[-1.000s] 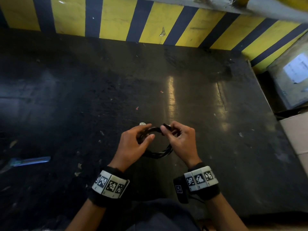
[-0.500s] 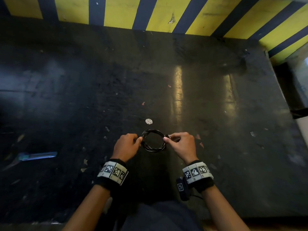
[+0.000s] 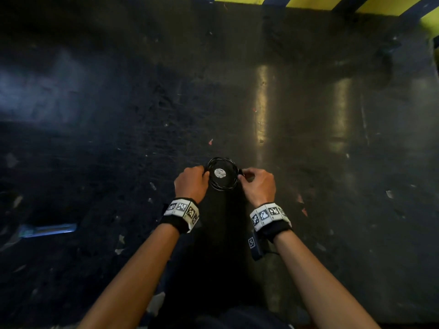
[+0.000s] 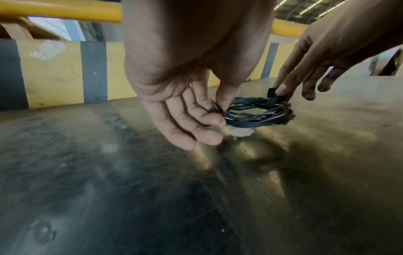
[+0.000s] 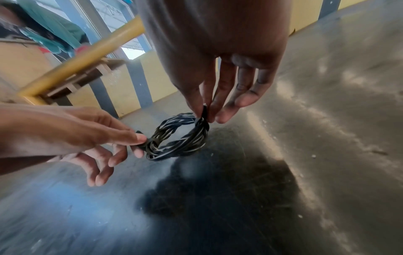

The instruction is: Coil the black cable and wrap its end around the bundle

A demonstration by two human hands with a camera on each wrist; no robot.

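Observation:
The black cable [image 3: 231, 184] is wound into a small round bundle with its end twisted around the loops [image 4: 259, 113] [image 5: 185, 138]. It hangs flat just above the dark tabletop [image 3: 308, 138]. My left hand [image 3: 191, 182] pinches the bundle's left side between thumb and fingertips [image 4: 220, 107]. My right hand [image 3: 257, 184] pinches a black plug end [image 5: 204, 110] at the bundle's right side, the other fingers loosely extended. A small silver disc [image 3: 219, 173] on the table shows through the middle of the coil.
A yellow and dark striped wall [image 3: 380, 3] runs along the table's far edge. A blue tool [image 3: 47, 230] lies at the near left. Small scraps [image 3: 120, 244] litter the scratched surface. A yellow rail [image 5: 82, 63] and another person [image 5: 43, 25] stand beyond.
Both hands have carried the coiled bundle forward and down, so it now hangs over the silver disc. The head view has tilted down; less of the striped wall shows.

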